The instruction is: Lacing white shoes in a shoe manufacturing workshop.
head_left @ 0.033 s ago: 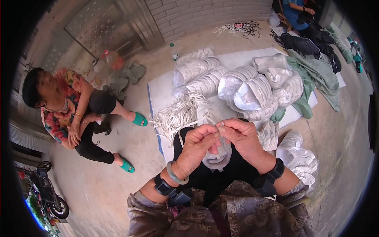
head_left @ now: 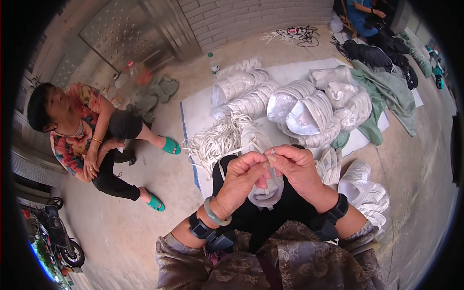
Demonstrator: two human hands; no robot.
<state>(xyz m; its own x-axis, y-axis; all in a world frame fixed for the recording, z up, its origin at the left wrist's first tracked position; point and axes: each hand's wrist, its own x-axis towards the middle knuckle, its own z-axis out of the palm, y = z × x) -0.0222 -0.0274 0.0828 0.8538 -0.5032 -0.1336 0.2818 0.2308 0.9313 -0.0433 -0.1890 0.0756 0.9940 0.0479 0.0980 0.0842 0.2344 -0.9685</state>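
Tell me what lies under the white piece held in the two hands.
Under the white moulded piece, pinched by the left hand and right hand, a black cloth on the lap shows. The piece's upper edge is covered by the fingers, as is the cloth directly beneath it.

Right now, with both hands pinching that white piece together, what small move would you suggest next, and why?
Probably draw the white strap gently through with the left hand while the right hand keeps its pinch. Both hands meet fingertip to fingertip over the white moulded piece, and the strap trails loose to the left, so slack remains.
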